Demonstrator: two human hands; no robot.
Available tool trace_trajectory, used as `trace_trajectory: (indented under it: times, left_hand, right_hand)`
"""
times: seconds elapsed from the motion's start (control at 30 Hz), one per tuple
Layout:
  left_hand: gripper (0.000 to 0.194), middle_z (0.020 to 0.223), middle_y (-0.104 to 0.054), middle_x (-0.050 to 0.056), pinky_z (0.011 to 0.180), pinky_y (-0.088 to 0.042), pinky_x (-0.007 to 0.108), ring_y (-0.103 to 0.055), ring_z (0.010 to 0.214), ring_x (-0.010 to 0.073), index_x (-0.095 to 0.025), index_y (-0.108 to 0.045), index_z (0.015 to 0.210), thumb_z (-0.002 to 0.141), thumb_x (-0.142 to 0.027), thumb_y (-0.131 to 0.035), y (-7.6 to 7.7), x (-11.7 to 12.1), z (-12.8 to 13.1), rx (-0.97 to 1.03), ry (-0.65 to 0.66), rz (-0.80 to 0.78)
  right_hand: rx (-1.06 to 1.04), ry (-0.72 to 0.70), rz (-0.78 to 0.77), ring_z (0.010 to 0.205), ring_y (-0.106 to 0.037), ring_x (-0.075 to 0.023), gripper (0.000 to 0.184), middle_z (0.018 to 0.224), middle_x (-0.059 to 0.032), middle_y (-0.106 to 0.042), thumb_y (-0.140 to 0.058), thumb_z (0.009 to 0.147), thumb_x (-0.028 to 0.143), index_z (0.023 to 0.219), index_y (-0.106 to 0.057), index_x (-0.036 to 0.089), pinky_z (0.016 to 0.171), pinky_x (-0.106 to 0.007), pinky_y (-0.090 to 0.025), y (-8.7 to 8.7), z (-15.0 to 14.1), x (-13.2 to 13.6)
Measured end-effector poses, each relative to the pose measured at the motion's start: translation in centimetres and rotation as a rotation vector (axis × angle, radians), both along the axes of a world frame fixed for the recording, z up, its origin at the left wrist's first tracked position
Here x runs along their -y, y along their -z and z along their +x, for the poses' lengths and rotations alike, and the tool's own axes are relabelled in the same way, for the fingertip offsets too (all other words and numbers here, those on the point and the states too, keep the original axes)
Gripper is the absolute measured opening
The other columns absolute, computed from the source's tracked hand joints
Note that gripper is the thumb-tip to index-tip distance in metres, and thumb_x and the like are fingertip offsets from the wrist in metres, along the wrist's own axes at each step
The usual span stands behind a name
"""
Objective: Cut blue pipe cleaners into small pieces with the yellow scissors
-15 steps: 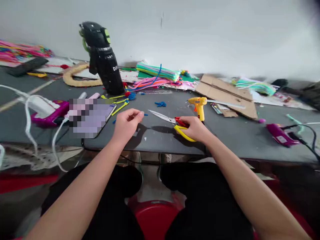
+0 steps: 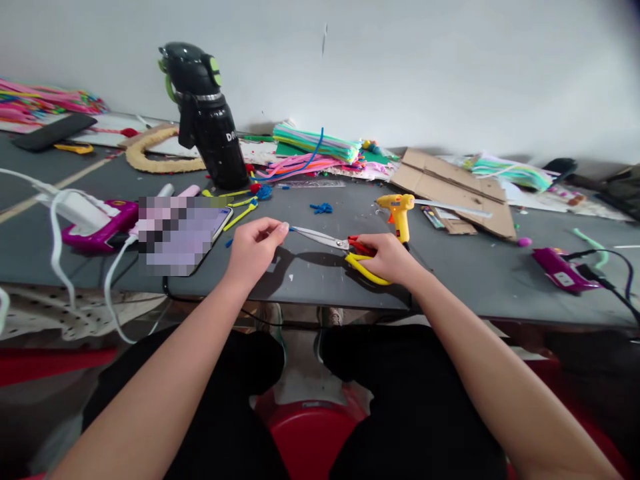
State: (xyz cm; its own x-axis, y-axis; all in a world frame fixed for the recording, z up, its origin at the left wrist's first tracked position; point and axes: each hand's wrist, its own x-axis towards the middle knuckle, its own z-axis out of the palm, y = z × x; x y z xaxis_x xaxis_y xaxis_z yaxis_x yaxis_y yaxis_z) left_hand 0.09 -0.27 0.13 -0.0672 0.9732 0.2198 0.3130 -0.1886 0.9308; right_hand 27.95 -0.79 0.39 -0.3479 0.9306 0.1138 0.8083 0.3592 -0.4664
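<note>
My right hand (image 2: pixel 393 259) is wrapped round the handles of a pair of scissors (image 2: pixel 323 237), one handle red and one yellow. The blades point left, and their tips meet the end of a short blue pipe cleaner (image 2: pixel 293 229). That piece is pinched between the thumb and finger of my left hand (image 2: pixel 256 248), and most of it is hidden. Beyond the blades, a small pile of blue pipe cleaner bits (image 2: pixel 321 209) lies on the grey table (image 2: pixel 330 287). A yellow glue gun (image 2: pixel 399 215) stands just past my right hand.
Left of my left hand lies a phone (image 2: pixel 187 243), partly pixelated, beside a purple power strip (image 2: pixel 100 230). A black bottle (image 2: pixel 213 127) rises behind. Bundles of pipe cleaners (image 2: pixel 317 142) and cardboard (image 2: pixel 450 190) line the wall. Another purple socket block (image 2: pixel 565 270) sits far right.
The scissors have shifted slightly left, and their blades have come together at the blue pipe cleaner's end. My left hand has stayed almost where it was.
</note>
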Motion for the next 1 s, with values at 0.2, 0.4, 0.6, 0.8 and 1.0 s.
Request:
trace_trajectory:
  times: [0.2, 0.4, 0.6, 0.8, 1.0]
  left_hand:
    - [0.024, 0.061, -0.056, -0.001, 0.052, -0.034, 0.023, -0.044, 0.055, 0.0089, -0.016, -0.065, 0.068, 0.081, -0.035, -0.065, -0.08, 0.03, 0.07, -0.013, 0.007, -0.002]
    - [0.025, 0.06, -0.055, -0.001, 0.052, -0.033, 0.024, -0.044, 0.054, 0.009, -0.016, -0.063, 0.066, 0.081, -0.035, -0.065, -0.26, 0.1, 0.14, -0.013, 0.005, 0.0]
    - [0.028, 0.055, -0.048, -0.003, 0.051, -0.031, 0.024, -0.042, 0.053, 0.0094, -0.016, -0.061, 0.064, 0.082, -0.037, -0.064, -0.09, -0.03, -0.02, -0.003, 0.022, -0.009]
    - [0.03, 0.055, -0.047, -0.003, 0.052, -0.032, 0.025, -0.042, 0.053, 0.0092, -0.016, -0.059, 0.061, 0.082, -0.037, -0.064, -0.03, -0.06, -0.04, 0.006, 0.036, -0.013]
    - [0.027, 0.055, -0.047, -0.003, 0.054, -0.033, 0.025, -0.042, 0.054, 0.01, -0.017, -0.061, 0.062, 0.081, -0.036, -0.064, -0.07, -0.01, 0.0, 0.011, 0.041, -0.018]
  right_hand:
    - [-0.005, -0.009, 0.001, 0.061, -0.03, -0.0107, 0.023, 0.06, 0.0038, -0.041, -0.06, 0.07, 0.03, 0.063, -0.041, 0.02, 0.058, -0.028, -0.022, 0.11, 0.09, -0.09]
    - [0.0, 0.006, -0.003, 0.061, -0.029, -0.0107, 0.024, 0.06, 0.0041, -0.039, -0.06, 0.07, 0.03, 0.062, -0.039, 0.02, 0.058, -0.028, -0.022, 0.01, 0.05, -0.08]
    - [-0.037, 0.012, -0.002, 0.061, -0.03, -0.0103, 0.032, 0.06, 0.005, -0.038, -0.062, 0.075, 0.039, 0.065, -0.038, 0.021, 0.058, -0.027, -0.022, 0.06, 0.13, 0.22]
    - [0.013, -0.007, 0.009, 0.06, -0.031, -0.0105, 0.029, 0.06, 0.0043, -0.042, -0.061, 0.075, 0.039, 0.065, -0.042, 0.02, 0.058, -0.027, -0.022, 0.22, 0.12, 0.17]
    - [0.022, 0.005, -0.002, 0.061, -0.031, -0.0107, 0.024, 0.06, 0.0039, -0.043, -0.06, 0.072, 0.034, 0.064, -0.042, 0.02, 0.058, -0.027, -0.023, 0.11, 0.05, 0.19]
